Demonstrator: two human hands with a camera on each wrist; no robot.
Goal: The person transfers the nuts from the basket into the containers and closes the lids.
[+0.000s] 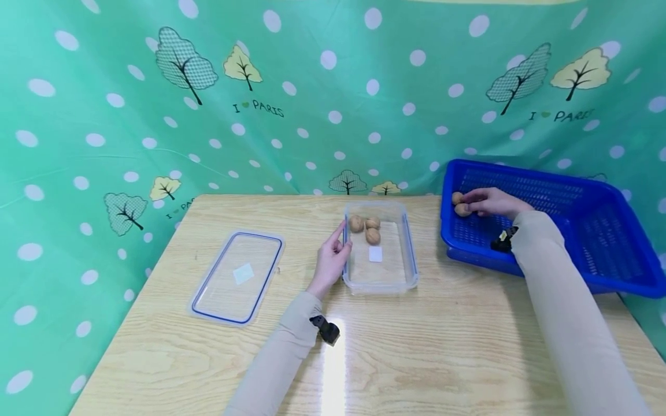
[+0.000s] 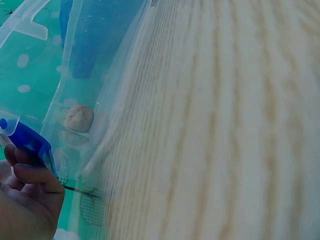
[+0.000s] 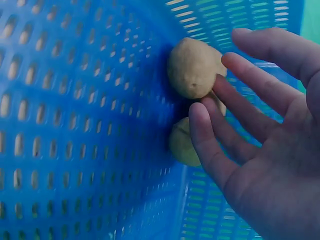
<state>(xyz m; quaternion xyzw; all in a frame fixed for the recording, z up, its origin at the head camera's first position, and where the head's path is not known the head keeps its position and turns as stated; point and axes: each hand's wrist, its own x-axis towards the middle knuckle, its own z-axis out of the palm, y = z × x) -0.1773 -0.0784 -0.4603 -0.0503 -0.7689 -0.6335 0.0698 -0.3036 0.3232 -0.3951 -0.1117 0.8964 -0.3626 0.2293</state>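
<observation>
Right hand beside rounded tan walnuts

Both arms extended; left hand mid-view, right hand further forward and wide.
I log the left forearm slanting up and rightward, index finger straight, thumb apart from it. The right forearm angles leftward from the lower right, palm down; the right-wrist view shows me its fingers loosely bent, gaps between them. The left-wrist view clips the left hand at its edge, so I can't judge its grip.
</observation>
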